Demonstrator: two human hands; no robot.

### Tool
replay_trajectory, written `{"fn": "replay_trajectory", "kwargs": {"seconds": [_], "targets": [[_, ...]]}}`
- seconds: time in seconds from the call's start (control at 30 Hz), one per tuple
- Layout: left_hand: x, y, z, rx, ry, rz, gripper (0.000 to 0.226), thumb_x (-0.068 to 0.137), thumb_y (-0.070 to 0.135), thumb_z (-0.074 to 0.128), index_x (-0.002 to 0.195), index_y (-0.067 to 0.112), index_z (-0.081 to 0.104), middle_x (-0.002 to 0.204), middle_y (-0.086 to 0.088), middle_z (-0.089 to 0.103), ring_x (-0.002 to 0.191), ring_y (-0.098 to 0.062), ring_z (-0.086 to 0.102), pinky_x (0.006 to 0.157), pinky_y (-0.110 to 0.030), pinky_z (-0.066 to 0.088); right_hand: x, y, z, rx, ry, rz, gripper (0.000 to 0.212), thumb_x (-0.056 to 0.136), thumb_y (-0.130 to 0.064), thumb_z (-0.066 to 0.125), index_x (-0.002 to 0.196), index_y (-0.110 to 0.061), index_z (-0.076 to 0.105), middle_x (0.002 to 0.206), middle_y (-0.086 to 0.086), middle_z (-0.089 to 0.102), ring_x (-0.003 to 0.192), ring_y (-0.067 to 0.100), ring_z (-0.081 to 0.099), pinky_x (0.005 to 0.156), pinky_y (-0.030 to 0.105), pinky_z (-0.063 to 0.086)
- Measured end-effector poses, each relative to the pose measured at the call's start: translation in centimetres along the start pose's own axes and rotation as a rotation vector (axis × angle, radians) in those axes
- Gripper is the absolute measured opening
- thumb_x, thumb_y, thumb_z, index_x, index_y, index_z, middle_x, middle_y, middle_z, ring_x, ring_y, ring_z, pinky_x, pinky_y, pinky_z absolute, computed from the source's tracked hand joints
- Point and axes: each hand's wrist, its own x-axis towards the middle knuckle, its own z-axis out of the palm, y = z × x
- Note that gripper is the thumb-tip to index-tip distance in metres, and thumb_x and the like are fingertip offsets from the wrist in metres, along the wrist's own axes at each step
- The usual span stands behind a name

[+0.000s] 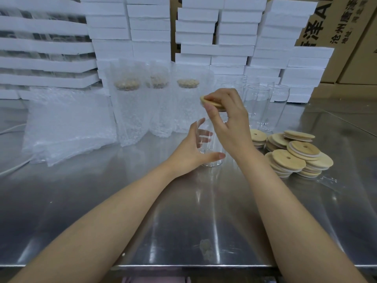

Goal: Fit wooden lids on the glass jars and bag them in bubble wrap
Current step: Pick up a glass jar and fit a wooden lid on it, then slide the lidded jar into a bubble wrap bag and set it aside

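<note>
Forearms cross the steel table (183, 221), both hands meeting at one glass jar (210, 163) standing upright on the metal.

Left hand (191, 148): wrapped round the jar's lower half, thumb in front, fingers seen through the glass behind.

Right hand (226, 119): pinching a wooden lid (210, 103) by its rim, thumb under, fingers over. Lid is tilted and sits above the jar mouth; I cannot tell whether it touches the rim yet.

Handling notes (judgement):
- Jar: thin clear glass, rigid, fragile, probably slick on steel. Best held low round the body, as now, so it cannot skate or tip when pressed from above.
- Lid: light, stiff disc with a pale ring on its underside, likely a seal that needs a firm, level push. Take it by the edge, level it, then press with flat fingers on top. A tilted entry could jam or load the glass rim unevenly.

Surroundings:
- Right of my right hand: heap of spare lids (295, 154), centre holes visible.
- Beyond my right hand: bare jars (257, 107), unlidded.
- Beyond my left hand: three lidded jars in bubble bags (130, 111), upright.
- Left of my left hand: stack of flat bubble bags (67, 127). Soft and floppy; the mouth will need spreading before a jar goes in.
</note>
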Motion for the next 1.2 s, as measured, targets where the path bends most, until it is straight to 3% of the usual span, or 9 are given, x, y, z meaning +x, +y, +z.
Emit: {"fn": "replay_trajectory", "kwargs": {"seconds": [0.3,0.47,0.63,0.7,0.73,0.8,0.9,1.07,1.2], "targets": [[0.6,-0.7,0.3,-0.019,0.078,-0.036,0.106,0.070,0.044,0.084,0.147,0.039,0.011,0.129,0.022,0.042,0.121,0.004,0.047,0.102,-0.024,0.040,0.3,1.3,1.7,-0.008,0.063,-0.046,0.020,0.084,-0.012,0.068,0.102,-0.005,0.069,0.106,-0.008,0.049,0.103,0.026,0.057,0.082,0.044,0.054],[0.7,-1.1,-0.1,-0.003,0.096,-0.055,0.102,0.071,0.040,0.083,0.147,0.030,0.016,0.133,0.019,0.042,0.123,0.003,0.045,0.103,-0.024,0.040,0.0,1.8,2.6,0.035,0.087,-0.048,0.028,0.084,-0.019,0.065,0.108,-0.005,0.066,0.114,-0.006,0.046,0.112,0.020,0.052,0.091,0.030,0.051],[0.1,0.4,-2.9,0.534,0.009,0.058,0.103,0.081,0.063,0.062,0.154,0.015,0.009,0.153,0.001,0.035,0.138,-0.012,0.035,0.107,-0.023,0.029,-2.2,3.7,2.1,0.093,-0.101,0.056,0.076,0.087,-0.030,0.068,0.147,-0.028,0.020,0.150,-0.009,0.012,0.141,0.014,0.030,0.107,0.029,0.040],[-0.4,1.7,-5.7,0.829,0.011,0.129,0.075,0.086,0.072,0.037,0.141,0.022,0.046,0.127,0.001,0.063,0.118,-0.017,0.057,0.093,-0.029,0.042,-2.9,4.2,1.7,0.182,-0.118,0.165,0.085,0.085,-0.041,0.067,0.146,-0.041,0.007,0.150,-0.017,0.009,0.133,0.008,0.040,0.104,0.021,0.042],[-0.6,2.1,-6.9,0.894,0.157,0.195,0.061,0.088,0.065,0.030,0.114,0.024,0.066,0.101,0.000,0.072,0.099,-0.022,0.065,0.079,-0.031,0.047,-3.1,4.3,1.6,0.215,-0.116,0.215,0.088,0.083,-0.044,0.067,0.144,-0.046,0.003,0.149,-0.021,0.010,0.128,0.002,0.045,0.102,0.019,0.042],[-1.0,2.8,-9.0,0.900,0.597,0.261,0.046,0.089,0.045,0.034,0.070,0.015,0.063,0.068,-0.008,0.066,0.070,-0.032,0.063,0.057,-0.032,0.038,-3.3,4.7,1.6,0.206,-0.122,0.275,0.094,0.083,-0.044,0.067,0.144,-0.047,-0.004,0.152,-0.014,0.014,0.122,0.000,0.049,0.101,0.020,0.043],[-1.6,2.4,-12.5,0.865,1.010,-0.004,0.020,0.088,0.027,0.047,0.073,0.016,0.054,0.077,-0.012,0.064,0.075,-0.034,0.058,0.060,-0.032,0.032,-3.4,4.8,2.3,0.170,-0.148,0.284,0.099,0.084,-0.040,0.067,0.147,-0.041,-0.009,0.154,0.000,0.018,0.123,0.009,0.050,0.100,0.021,0.042],[-3.3,-1.5,-16.1,1.101,0.651,-0.693,0.035,0.087,0.019,0.060,0.115,-0.001,0.052,0.128,-0.024,0.043,0.122,-0.038,0.039,0.097,-0.043,0.034,-3.5,4.5,2.7,0.149,-0.144,0.261,0.099,0.088,-0.033,0.069,0.146,-0.042,-0.011,0.152,0.002,0.021,0.124,0.014,0.049,0.102,0.030,0.041],[-3.6,-1.9,-16.4,1.087,0.710,-0.676,0.024,0.089,0.008,0.054,0.112,0.000,0.055,0.123,-0.023,0.049,0.118,-0.039,0.043,0.097,-0.042,0.032,-3.6,4.2,2.9,0.128,-0.146,0.269,0.098,0.089,-0.031,0.069,0.144,-0.043,-0.011,0.146,0.000,0.024,0.122,0.013,0.048,0.100,0.026,0.040]]}}
